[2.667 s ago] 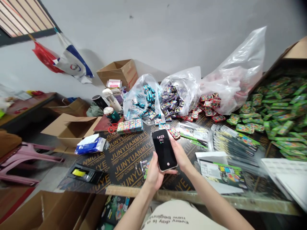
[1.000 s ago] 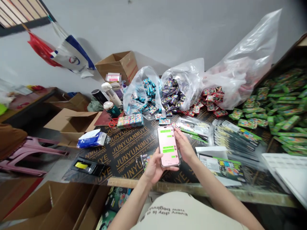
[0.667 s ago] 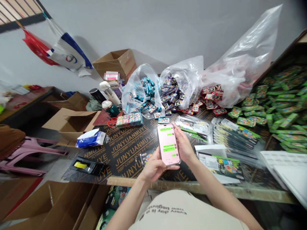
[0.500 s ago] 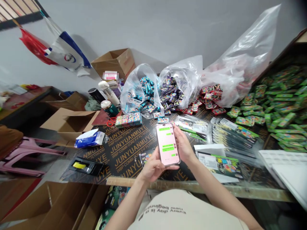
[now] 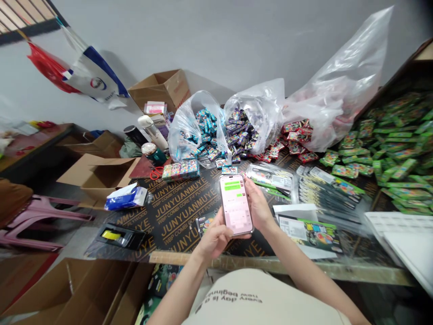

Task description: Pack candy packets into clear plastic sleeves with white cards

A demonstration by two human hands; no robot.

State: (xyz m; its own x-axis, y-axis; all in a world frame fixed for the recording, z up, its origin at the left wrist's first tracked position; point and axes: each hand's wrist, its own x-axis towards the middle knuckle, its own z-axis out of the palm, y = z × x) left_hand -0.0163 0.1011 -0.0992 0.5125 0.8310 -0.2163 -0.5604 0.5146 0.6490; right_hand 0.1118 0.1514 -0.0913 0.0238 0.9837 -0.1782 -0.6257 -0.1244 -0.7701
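Smartphone, slim and pale-edged, with a pink chat screen and green message bubbles near its top, is held up over the worktop in both hands. Left grip is clamped around the phone's lower left side, and right grip is closed on its right edge, so the two sit close together with the phone between them. Worktop is a black plywood board printed with gold lettering. Just beyond the grips lies a small colourful packet, and further out, past the left grip, a stack of multicoloured boxes. Glossy printed card lies just beside the left grip, while a green-edged printed sheet lies right of the right grip. Beyond the grips stand clear plastic bags, one of blue packets, one of purple packets and a large one with red packets spilling near it. Far right of the right grip spreads a heap of green packets. Left of the left grip lie red scissors and a blue-and-white tissue pack
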